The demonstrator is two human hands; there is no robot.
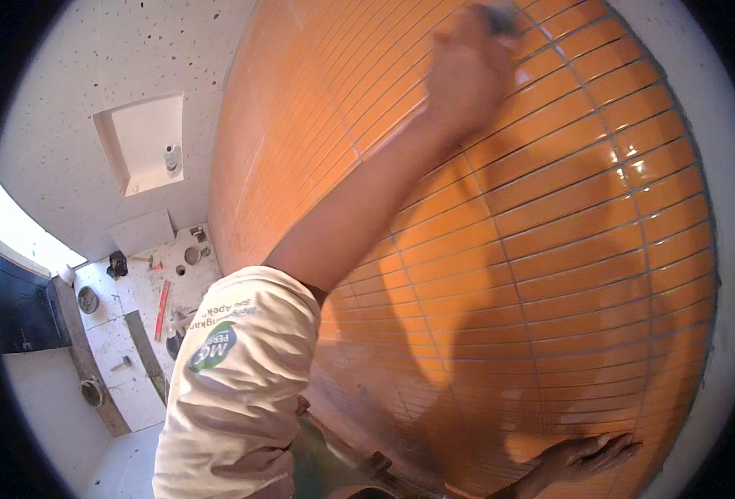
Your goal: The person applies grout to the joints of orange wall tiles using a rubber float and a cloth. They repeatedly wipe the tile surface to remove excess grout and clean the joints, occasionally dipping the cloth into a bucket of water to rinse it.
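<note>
My left arm, in a cream sleeve, reaches up across a wall of narrow glossy orange tiles (pixel 442 274) with grey joints. At its end my left hand (pixel 470 75) is closed on a small dark greenish-grey object (pixel 500 18) against the tiles near the top. The object is blurred and mostly covered by the fingers, so its kind is unclear. Low on the right, my right hand (pixel 588 456) has its fingers stretched out, with nothing seen in it. It lies at or very near the tiled surface; contact is hard to judge.
A whitish border (pixel 717 108) edges the tiles on the right. To the left, a wall niche (pixel 130 141) holds a clear bottle (pixel 173 158). Lower left, the floor bears a red bar (pixel 163 309), a hammer (pixel 121 363), a dark plank (pixel 145 349) and several round containers.
</note>
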